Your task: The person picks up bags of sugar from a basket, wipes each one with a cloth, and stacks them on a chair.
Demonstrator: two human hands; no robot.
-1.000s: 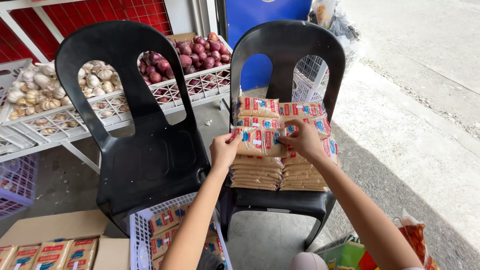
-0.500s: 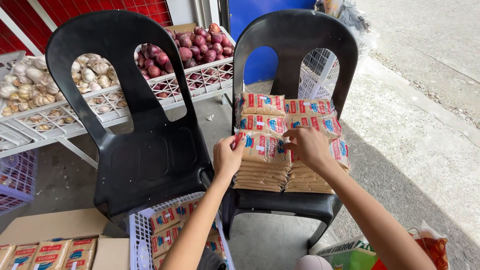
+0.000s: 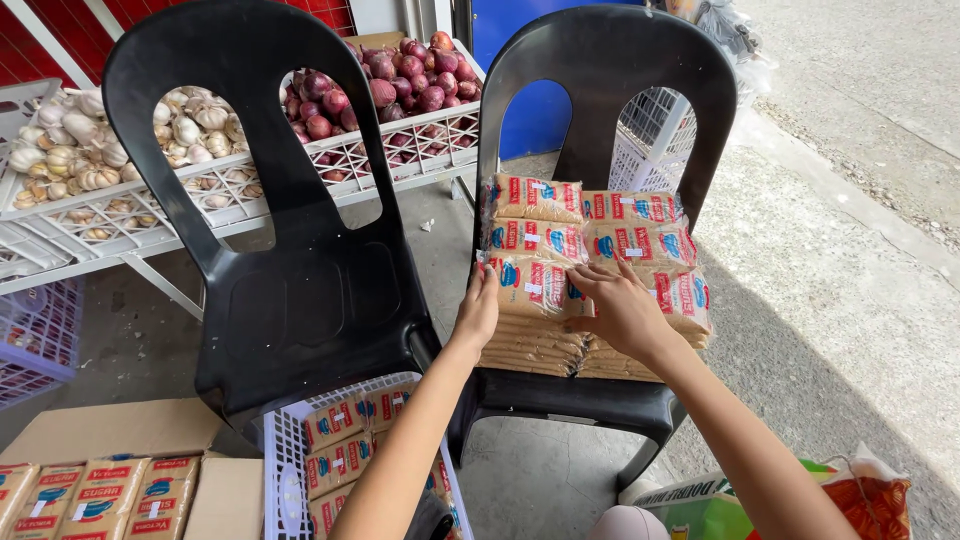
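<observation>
Two stacks of flat tan packets (image 3: 590, 240) with red and blue labels lie on the seat of the right black plastic chair (image 3: 600, 70). My left hand (image 3: 480, 305) rests against the left edge of the front packet (image 3: 535, 285) of the left stack. My right hand (image 3: 620, 305) lies flat on top, its fingers spread over the seam between the two stacks. Neither hand is closed around a packet.
An empty black chair (image 3: 290, 290) stands to the left. Behind are white trays of garlic (image 3: 80, 150) and red onions (image 3: 390, 85). A white crate (image 3: 285, 460) with more packets and a cardboard box (image 3: 110, 430) of packets sit in front. A green bag (image 3: 700, 500) lies bottom right.
The view has tilted down slightly and both hands have slid lower, toward the front of the stacks. The packets stay on the chair.
</observation>
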